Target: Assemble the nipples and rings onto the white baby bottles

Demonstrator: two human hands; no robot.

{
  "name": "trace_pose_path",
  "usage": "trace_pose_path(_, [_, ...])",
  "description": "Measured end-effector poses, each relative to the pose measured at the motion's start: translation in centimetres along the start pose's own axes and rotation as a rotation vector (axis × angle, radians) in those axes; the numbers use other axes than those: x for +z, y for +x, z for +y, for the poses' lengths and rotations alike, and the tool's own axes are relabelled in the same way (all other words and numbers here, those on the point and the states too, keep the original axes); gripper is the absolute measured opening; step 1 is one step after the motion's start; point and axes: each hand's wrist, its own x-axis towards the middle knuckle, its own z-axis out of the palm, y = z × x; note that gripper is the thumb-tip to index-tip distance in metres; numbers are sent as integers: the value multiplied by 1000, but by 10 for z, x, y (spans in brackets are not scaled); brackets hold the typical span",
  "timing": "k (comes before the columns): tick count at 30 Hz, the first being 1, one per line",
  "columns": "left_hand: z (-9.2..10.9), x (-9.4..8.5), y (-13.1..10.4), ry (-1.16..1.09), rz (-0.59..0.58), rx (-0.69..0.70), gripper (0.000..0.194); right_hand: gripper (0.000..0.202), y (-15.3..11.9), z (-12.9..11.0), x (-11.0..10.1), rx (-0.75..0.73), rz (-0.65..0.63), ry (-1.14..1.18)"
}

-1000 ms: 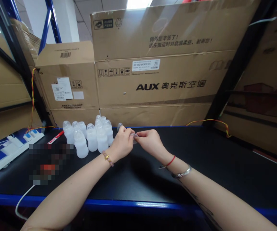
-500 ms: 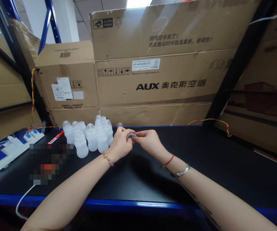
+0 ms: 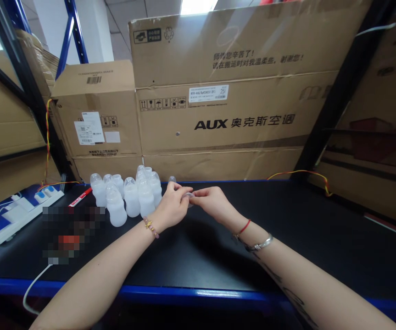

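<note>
Both hands meet over the black tabletop (image 3: 287, 229). My left hand (image 3: 174, 204) is closed round a small clear ring-like piece (image 3: 189, 196), mostly covered by the fingers. The fingertips of my right hand (image 3: 213, 201) pinch the same piece from the right. Left of my hands stand several white bottles with clear domed caps, the nearest bottle (image 3: 116, 210) in front of the rest. Another clear cap (image 3: 172, 179) shows just behind my left hand; what lies below it is hidden.
On the left lie a red marker (image 3: 80, 197), a pixelated dark object (image 3: 72, 233) with a white cable, and a white power strip (image 3: 25, 215). Large cardboard sheets (image 3: 239, 156) form the back wall. A blue rail (image 3: 198, 291) edges the front.
The piece between my fingers has tilted, its dark opening now less visible. My left hand has turned slightly, and my right hand has shifted a little to the left.
</note>
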Motion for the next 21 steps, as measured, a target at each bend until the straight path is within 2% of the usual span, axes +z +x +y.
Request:
trace_pose_path(3, [1,-5,0,63,-12,84,30,14,0,-3,-3,29,-9,65])
trace_pose_path(6, [0,-8,1,98,-45,115,26,13,-2,-7,-5,43,-2,36])
trace_pose_path(11, [-2,-6,3,182,10,121,21,21,-4,-10,-4,37,20,-58])
trace_pose_path(16, [0,1,4,213,25,116,20,21,-2,-2,2,22,83,-84])
trace_pose_path(21, [1,1,3,148,19,99,19,20,1,3,4,18,125,-83])
